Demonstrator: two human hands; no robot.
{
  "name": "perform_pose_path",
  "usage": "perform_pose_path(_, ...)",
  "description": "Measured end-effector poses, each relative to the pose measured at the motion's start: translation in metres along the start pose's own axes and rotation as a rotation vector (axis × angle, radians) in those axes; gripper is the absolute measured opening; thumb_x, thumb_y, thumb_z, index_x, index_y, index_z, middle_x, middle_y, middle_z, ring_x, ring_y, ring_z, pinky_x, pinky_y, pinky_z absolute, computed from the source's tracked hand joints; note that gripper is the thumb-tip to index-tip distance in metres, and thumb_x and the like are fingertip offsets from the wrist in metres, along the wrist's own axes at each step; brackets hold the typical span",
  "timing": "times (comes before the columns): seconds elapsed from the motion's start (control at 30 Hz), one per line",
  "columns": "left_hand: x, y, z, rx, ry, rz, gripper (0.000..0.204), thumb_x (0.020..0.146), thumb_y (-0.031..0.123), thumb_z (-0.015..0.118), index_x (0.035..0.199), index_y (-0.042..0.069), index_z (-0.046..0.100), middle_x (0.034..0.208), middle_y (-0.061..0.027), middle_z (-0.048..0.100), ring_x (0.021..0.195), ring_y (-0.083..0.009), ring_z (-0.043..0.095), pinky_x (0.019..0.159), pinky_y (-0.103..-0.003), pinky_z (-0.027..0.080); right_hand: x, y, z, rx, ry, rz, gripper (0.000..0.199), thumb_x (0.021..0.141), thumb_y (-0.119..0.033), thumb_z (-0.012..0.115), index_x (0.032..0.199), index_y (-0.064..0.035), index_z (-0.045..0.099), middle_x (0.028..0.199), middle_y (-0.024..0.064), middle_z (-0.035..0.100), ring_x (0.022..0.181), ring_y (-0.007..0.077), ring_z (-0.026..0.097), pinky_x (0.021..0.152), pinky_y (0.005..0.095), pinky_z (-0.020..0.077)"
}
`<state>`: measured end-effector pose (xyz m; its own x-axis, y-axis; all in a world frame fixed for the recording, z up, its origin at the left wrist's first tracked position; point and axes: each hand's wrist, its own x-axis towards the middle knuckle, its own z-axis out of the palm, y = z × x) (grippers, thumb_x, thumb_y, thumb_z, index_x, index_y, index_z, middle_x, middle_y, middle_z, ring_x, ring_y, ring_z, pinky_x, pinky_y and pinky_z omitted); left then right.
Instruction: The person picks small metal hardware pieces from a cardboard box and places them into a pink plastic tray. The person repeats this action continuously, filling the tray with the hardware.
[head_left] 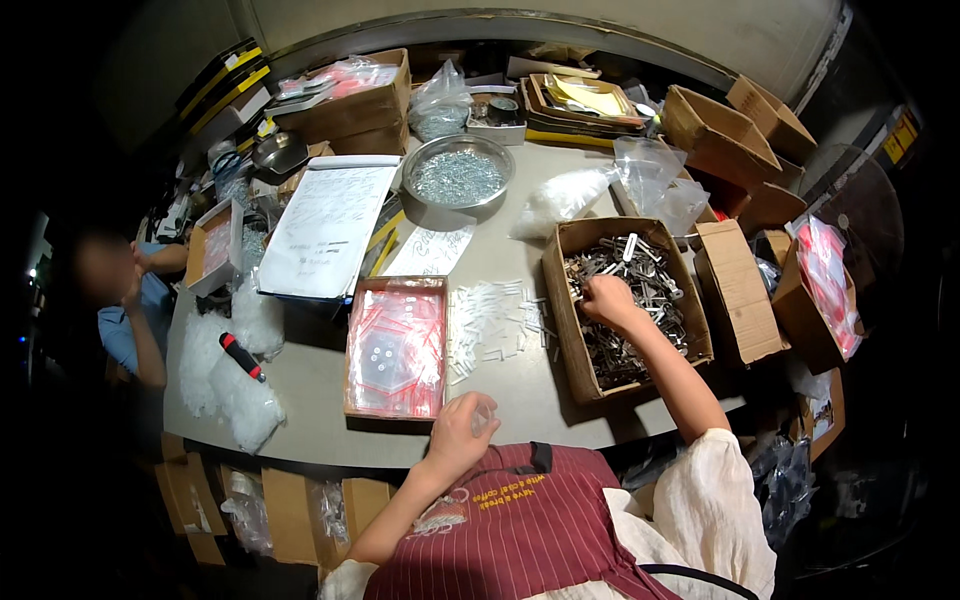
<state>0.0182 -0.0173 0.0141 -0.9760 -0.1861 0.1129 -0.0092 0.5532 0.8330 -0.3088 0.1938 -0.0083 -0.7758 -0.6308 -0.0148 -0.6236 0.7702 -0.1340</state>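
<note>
My right hand (608, 300) reaches into a cardboard box (560, 330) of loose dark and silvery metal pieces (640, 268). Its fingers are closed down at the pieces; what they grip, if anything, is hidden. Near the table's front edge, my left hand (460, 437) is curled round a small clear plastic bag (484, 414). Just beyond it stands a shallow cardboard box (350, 408) of red-edged clear plastic bags (395, 340), with a few small round pieces on top. Between the two boxes lie many short white plastic pieces (485, 318).
A steel bowl (458, 172) of small metal parts sits at the back, left of a white-filled bag (565, 200). A written pad (330, 225) lies left; a red-black screwdriver (241, 356) rests on white bags. Cardboard boxes (740, 290) crowd the right. Another person (135, 310) sits at far left.
</note>
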Motion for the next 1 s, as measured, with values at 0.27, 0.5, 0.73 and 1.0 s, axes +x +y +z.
perform_pose_path(0.27,0.002,0.002,0.0,-0.047,0.007,-0.022,0.022,0.086,0.008,0.074,0.104,0.002,0.064,0.096,-0.0123,0.068,0.09,-0.0272,0.069,0.081,-0.038,0.053,-0.037,-0.003,-0.076,0.421,0.463,-0.006,0.018,0.084,-0.019,0.073,0.087,-0.0014,0.071,0.083,0.015,0.066,0.074,0.0337,0.066,0.068,0.0418,0.0518)
perform_pose_path(0.5,0.011,0.005,0.003,-0.051,-0.028,-0.011,0.021,0.087,0.009,0.074,0.104,0.001,0.065,0.097,-0.0129,0.069,0.091,-0.0275,0.069,0.082,-0.038,0.054,-0.053,0.013,-0.068,0.473,0.469,0.071,0.019,0.084,-0.019,0.074,0.085,-0.0002,0.071,0.08,0.0144,0.066,0.071,0.0301,0.066,0.066,0.0393,0.0511)
perform_pose_path(0.73,0.007,-0.003,-0.002,-0.057,-0.068,-0.072,0.02,0.088,0.01,0.074,0.104,0.002,0.065,0.099,-0.0129,0.069,0.094,-0.0267,0.07,0.084,-0.036,0.054,-0.044,0.028,-0.051,0.387,-0.063,0.19,0.032,0.079,-0.025,0.071,0.101,-0.0035,0.077,0.096,0.0231,0.074,0.093,0.0392,0.071,0.084,0.0448,0.0551)
perform_pose_path(1.0,0.007,-0.004,0.003,-0.094,-0.027,-0.043,0.019,0.085,0.007,0.074,0.102,0.003,0.065,0.093,-0.0135,0.068,0.087,-0.0303,0.068,0.077,-0.04,0.053,-0.036,0.044,-0.022,0.392,0.043,0.123,0.024,0.083,-0.023,0.076,0.097,-0.0034,0.076,0.082,0.0158,0.071,0.077,0.03,0.068,0.073,0.0403,0.0523)
